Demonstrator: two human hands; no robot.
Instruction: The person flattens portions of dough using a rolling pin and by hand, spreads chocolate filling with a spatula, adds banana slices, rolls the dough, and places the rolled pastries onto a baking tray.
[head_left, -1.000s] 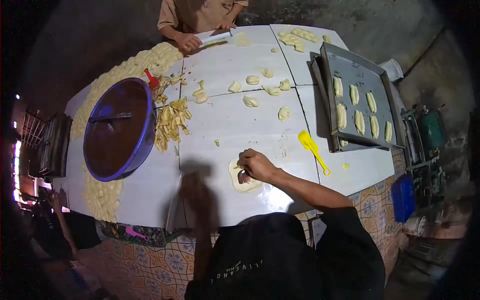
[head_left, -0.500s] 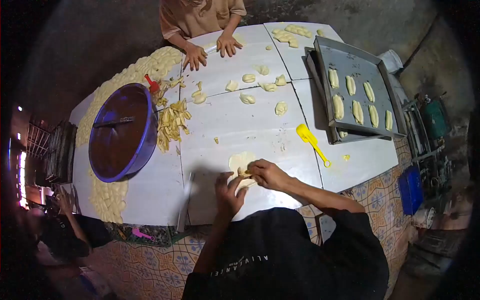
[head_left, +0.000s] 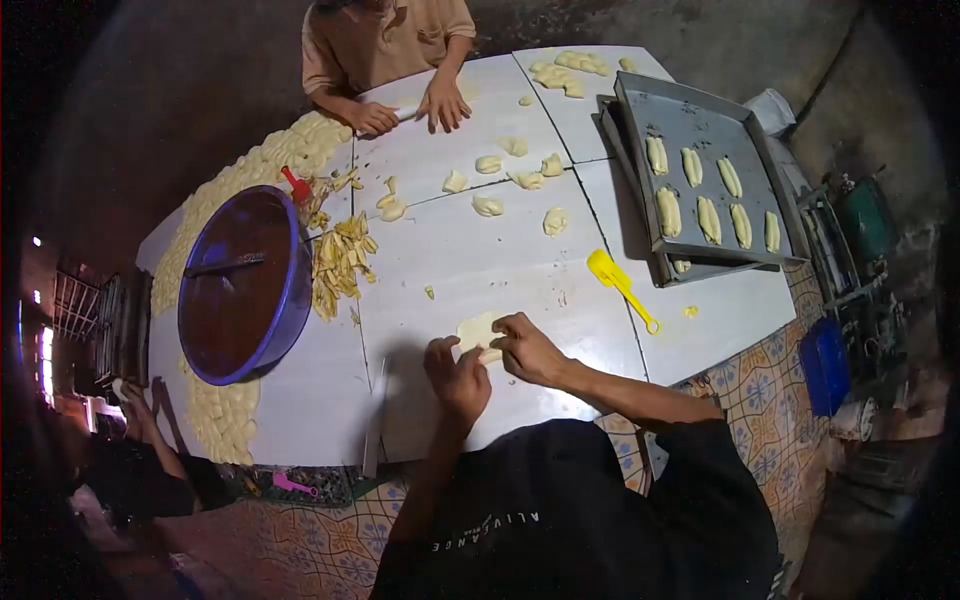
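A flat piece of pale dough (head_left: 476, 328) lies on the white table in front of me. My left hand (head_left: 458, 380) is at its near left edge, fingers curled onto the dough. From the other side, my right hand (head_left: 530, 350) bends its fingers and thumb over the right edge. The dough's near edge looks folded up between my fingertips, and the filling is hidden there. Beyond my hands, several small dough pieces (head_left: 488, 205) are scattered. A heap of yellow slices (head_left: 342, 262) sits to the left.
A purple basin (head_left: 292, 300) of brown filling stands left, beside many dough pieces (head_left: 225, 415). On the right are a yellow scoop (head_left: 622, 290) and a metal tray (head_left: 700, 250) with shaped dough. Opposite, a co-worker's hands (head_left: 440, 103) rest by a rolling pin. A red scoop (head_left: 297, 187) leans near the basin.
The yellow filling at my right fingertips is no longer visible, and the dough's near edge is now folded up. The co-worker's hands have shifted along the rolling pin.
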